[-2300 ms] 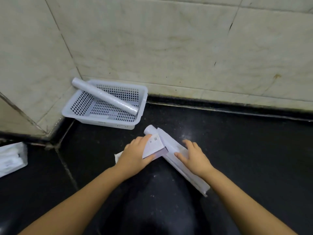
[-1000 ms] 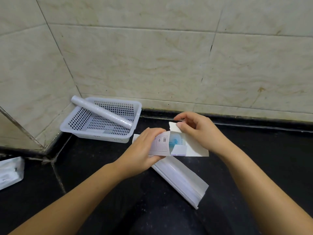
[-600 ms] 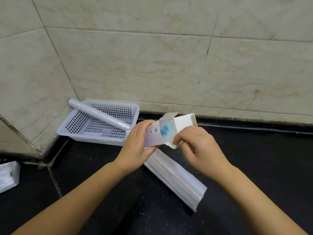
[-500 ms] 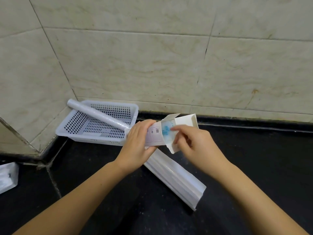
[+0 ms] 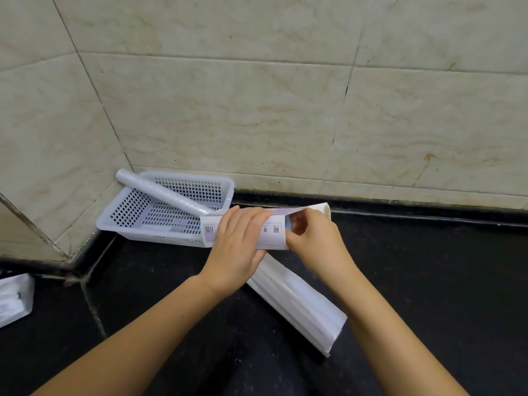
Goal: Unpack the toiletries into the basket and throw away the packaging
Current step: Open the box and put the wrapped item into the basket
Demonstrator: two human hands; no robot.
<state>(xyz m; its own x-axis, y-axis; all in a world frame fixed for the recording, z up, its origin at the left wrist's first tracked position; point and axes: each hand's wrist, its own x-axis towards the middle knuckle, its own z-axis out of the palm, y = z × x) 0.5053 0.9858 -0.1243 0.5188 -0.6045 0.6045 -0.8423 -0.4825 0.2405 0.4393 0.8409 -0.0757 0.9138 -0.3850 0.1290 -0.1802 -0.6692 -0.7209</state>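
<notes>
The left hand [image 5: 237, 247] is wrapped around the middle of a white carton [image 5: 271, 231] held level above the black worktop [image 5: 428, 281], while the right hand [image 5: 317, 241] has its fingers curled into the carton's open right end, gripping something there that I cannot make out. A white perforated basket [image 5: 134, 207] sits in the tiled corner with 1 wrapped white tube [image 5: 160, 192] lying slantwise across it. An opened long white box [image 5: 300, 301] lies on the worktop under the hands.
</notes>
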